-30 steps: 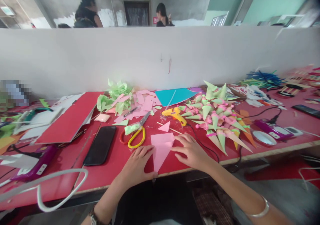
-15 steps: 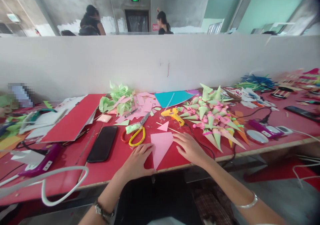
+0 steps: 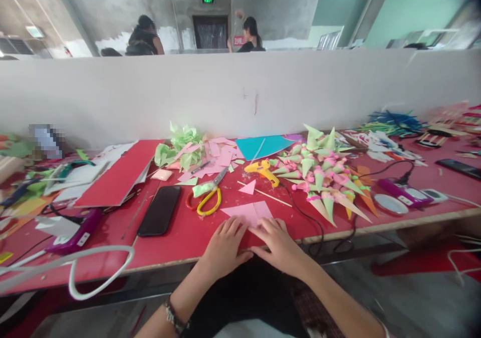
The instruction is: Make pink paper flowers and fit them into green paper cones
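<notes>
A pink sheet of paper [image 3: 248, 211] lies near the table's front edge, its lower part covered by both hands. My left hand [image 3: 227, 243] rests on its left side, fingers stretched out over it. From the right, my right hand [image 3: 276, 240] lies on the paper with its fingers spread. The fingers of both hands nearly meet. Just behind the sheet are a small pink triangle [image 3: 248, 187] and a thin stick [image 3: 272, 197]. Scissors [image 3: 209, 201] with red and yellow handles sit to the left, and a yellow glue gun [image 3: 263, 172] lies farther back.
A black phone [image 3: 160, 211] and red card [image 3: 122, 173] are on the left. Green and pink paper cones [image 3: 319, 170] are piled at the right, near a purple power strip [image 3: 406, 194]. A white cable [image 3: 101, 248] loops at the front left.
The pink sheet has turned, its wide side now away from me. Both hands have come closer together over its near part. The camera view has shifted slightly.
</notes>
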`<state>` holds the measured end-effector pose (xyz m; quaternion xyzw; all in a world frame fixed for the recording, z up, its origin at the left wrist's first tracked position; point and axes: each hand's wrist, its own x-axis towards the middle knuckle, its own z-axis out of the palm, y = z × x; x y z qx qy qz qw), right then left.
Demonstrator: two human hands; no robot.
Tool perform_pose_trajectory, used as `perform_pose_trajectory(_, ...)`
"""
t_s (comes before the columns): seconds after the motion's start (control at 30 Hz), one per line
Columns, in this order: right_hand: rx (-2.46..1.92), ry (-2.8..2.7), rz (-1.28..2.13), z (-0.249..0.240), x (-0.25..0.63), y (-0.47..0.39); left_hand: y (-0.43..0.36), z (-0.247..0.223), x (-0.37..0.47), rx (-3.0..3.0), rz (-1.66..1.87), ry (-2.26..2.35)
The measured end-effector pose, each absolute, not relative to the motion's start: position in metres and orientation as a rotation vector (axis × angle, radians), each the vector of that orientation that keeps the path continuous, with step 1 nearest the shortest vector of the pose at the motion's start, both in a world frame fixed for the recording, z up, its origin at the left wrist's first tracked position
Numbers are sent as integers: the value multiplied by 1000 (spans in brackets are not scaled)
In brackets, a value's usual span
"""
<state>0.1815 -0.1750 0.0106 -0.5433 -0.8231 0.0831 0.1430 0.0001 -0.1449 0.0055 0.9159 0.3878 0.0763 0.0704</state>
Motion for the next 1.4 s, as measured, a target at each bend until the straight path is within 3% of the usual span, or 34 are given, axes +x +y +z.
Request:
perform_pose_trajectory(0.23, -1540, -2476, 325, 5, 214, -171, -141, 3, -5, 2808, 191, 1119)
perform_pose_trajectory(0.53, -1447, -2347, 314, 5, 185, -185, -148, -2, 13, 2888, 320, 1053)
perform_pose_trajectory(0.9, -1372, -2365, 336, 3, 193, -171, -138, 7, -27, 2920, 333, 905)
perform_pose_trajectory(1.17, -1206, -2337, 425, 1, 198, -158, -142, -7, -29, 2842, 628, 1074)
perform_pose_trajectory(1.4, -1174, -2302, 462, -7, 204, -163, -148, 0, -36, 2922, 512, 1007)
